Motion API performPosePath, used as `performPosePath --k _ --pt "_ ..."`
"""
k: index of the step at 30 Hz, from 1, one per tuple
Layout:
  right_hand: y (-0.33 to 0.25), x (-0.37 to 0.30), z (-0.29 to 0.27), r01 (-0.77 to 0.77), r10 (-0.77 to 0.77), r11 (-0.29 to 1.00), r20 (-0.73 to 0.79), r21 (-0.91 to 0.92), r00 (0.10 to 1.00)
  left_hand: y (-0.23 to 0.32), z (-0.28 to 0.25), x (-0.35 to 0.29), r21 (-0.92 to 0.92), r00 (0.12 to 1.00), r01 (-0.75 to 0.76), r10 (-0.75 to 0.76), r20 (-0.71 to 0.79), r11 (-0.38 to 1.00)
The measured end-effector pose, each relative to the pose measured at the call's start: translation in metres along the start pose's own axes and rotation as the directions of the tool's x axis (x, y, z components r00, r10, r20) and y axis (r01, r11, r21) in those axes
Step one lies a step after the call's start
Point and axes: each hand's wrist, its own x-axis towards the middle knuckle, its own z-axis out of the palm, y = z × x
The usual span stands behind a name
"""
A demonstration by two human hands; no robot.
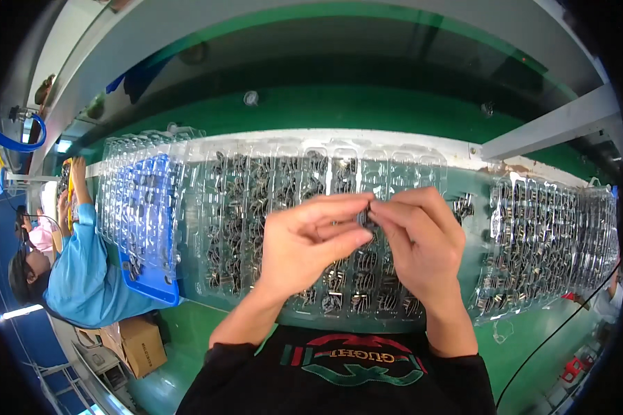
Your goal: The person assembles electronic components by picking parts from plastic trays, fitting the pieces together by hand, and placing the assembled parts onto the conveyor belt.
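Note:
Over the middle of the clear plastic tray (387, 158), my hands meet at the fingertips around a small dark metallic part (365, 217). Its exact kind cannot be made out, as fingers cover most of it. My left hand (301, 242) has its index finger and thumb curved round the part from the left. From the right, my right hand (422, 245) pinches it between thumb and fingers. Below them, rows of similar dark and metallic parts (239, 221) fill many of the tray's pockets. A few pockets at the far right of this tray hold nothing.
Just right of my hand lies a small cluster of parts (462, 205). Another filled clear tray (526, 242) stands farther right, beside stacked trays (595, 235). At left, clear trays overlap a blue tray (166, 287). A co-worker in blue (90, 270) sits beyond, near a cardboard box (138, 346).

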Motion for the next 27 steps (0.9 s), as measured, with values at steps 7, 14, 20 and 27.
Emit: performPosePath --k 7,14,20,27 --pt "0.011 0.001 -0.011 -0.165 0.164 0.986 0.161 -0.005 0.973 0.029 -0.004 0.048 0.371 0.985 0.167 -0.168 -0.029 0.914" --pt "0.017 -0.016 -0.009 0.069 0.092 0.957 0.518 -0.283 0.85 0.002 -0.036 0.153 0.837 0.981 -0.064 0.187 -0.046 0.543" --pt "0.019 -0.021 -0.006 0.024 0.049 0.99 0.498 -0.14 0.865 -0.039 -0.086 0.207 0.943 0.973 -0.03 0.228 -0.048 0.33" --pt "0.024 -0.019 -0.021 -0.184 0.157 0.983 0.503 0.004 0.85 -0.024 -0.1 0.196 0.969 0.924 0.241 0.315 -0.214 -0.048"
